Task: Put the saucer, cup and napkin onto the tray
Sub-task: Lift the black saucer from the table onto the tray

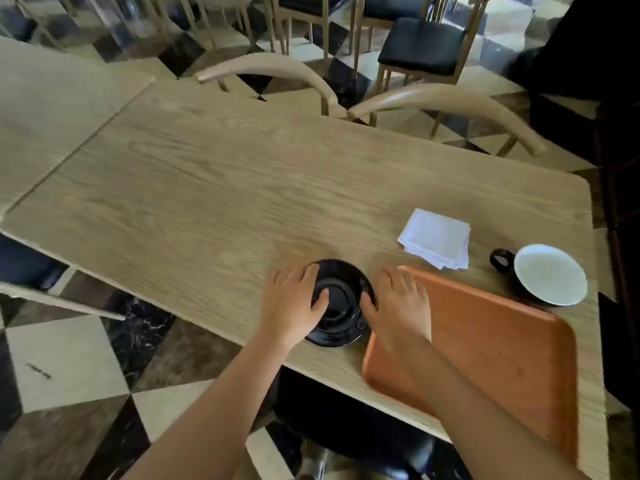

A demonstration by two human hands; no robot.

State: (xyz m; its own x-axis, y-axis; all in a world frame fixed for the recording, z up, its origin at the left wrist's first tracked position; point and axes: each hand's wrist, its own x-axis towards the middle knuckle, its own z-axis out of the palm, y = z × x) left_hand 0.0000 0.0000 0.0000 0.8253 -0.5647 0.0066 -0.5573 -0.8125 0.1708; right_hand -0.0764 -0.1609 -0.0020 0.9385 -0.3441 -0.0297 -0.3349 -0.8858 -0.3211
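Black saucer (pixel 341 303) — between both hands

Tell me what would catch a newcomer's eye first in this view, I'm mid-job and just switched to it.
First, the two hands at the table's near edge: the left hand and right hand flank the black saucer, fingers on its rim. Just right of them lies the orange tray, with nothing on it. Beyond the tray sit the white napkin and, at the far right, the cup, black outside and white inside.

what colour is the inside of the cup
White inside the black-handled cup, clearest in the head view.
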